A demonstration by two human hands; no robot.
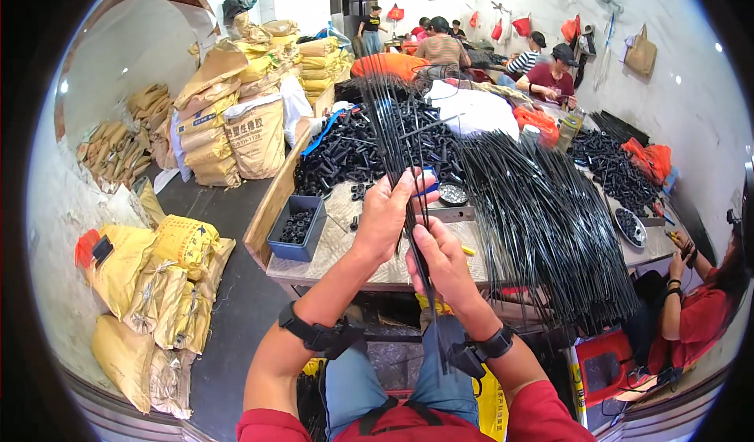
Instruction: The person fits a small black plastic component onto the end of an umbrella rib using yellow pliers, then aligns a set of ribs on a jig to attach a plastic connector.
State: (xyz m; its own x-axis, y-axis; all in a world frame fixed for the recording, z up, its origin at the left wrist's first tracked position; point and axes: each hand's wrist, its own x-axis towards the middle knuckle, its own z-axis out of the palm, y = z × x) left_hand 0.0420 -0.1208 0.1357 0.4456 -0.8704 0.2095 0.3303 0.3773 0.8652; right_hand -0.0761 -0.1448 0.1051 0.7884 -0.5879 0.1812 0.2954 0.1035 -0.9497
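A bundle of long, thin black rods stands tilted in front of me, crossing the table's near edge. My left hand is closed round its middle, with the thumb on top. Just below and to the right, my right hand also grips the bundle. The lower ends reach down over my lap and look blurred. Behind my hands lies a heap of short black tubular parts. A large pile of similar black rods spreads to the right, hanging over the table's near edge.
A grey-blue bin of small black pieces stands left on the worktable. A round dish sits behind my hands. Stacked sacks and yellow sacks line the left. A co-worker in red sits at right; others work farther back.
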